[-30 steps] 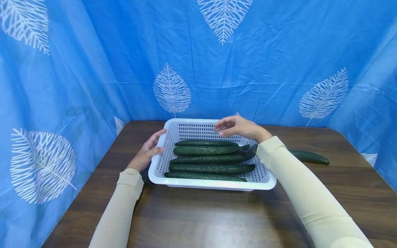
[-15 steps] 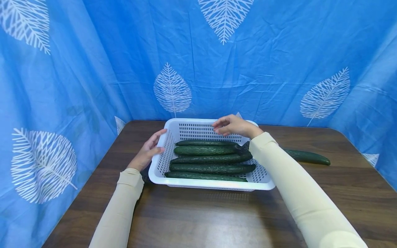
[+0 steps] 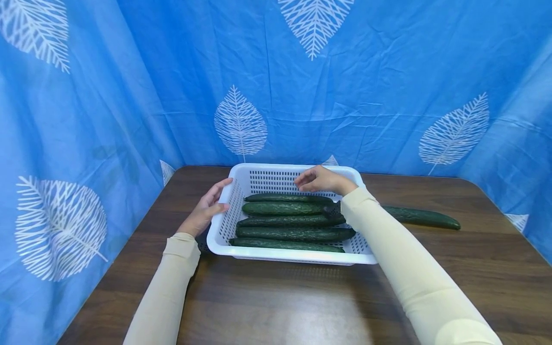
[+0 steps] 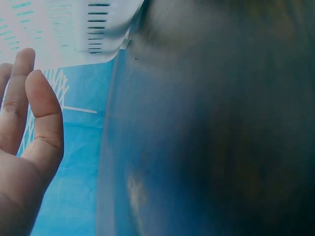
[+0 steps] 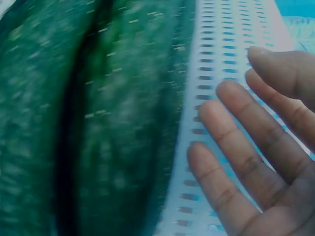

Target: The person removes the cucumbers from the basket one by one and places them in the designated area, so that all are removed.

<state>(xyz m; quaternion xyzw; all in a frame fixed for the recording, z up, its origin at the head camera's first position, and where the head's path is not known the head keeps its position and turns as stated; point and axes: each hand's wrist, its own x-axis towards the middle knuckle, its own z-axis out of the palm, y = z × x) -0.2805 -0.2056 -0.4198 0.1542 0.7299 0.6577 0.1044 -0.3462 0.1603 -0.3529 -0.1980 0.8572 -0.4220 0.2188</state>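
Note:
A white perforated plastic basket rests on the table. Several dark green cucumbers lie side by side in it, lengthwise. At the basket's left side is my left hand, its fingers fairly straight, touching the rim; the left wrist view shows its thumb and fingers beside the basket wall. My right hand hangs over the back of the basket with fingers loosely bent and nothing held. In the right wrist view its fingers are spread near the perforated wall, apart from the cucumbers. My right forearm covers the basket's right end.
Another cucumber lies on the brown wooden table to the right, its left end hidden by the right sleeve. A blue curtain with white leaf patterns hangs behind and at both sides of the table.
My right hand has shifted slightly left and then a little lower over the basket, its fingers drawing closer together. The left hand and the cucumbers stay in place.

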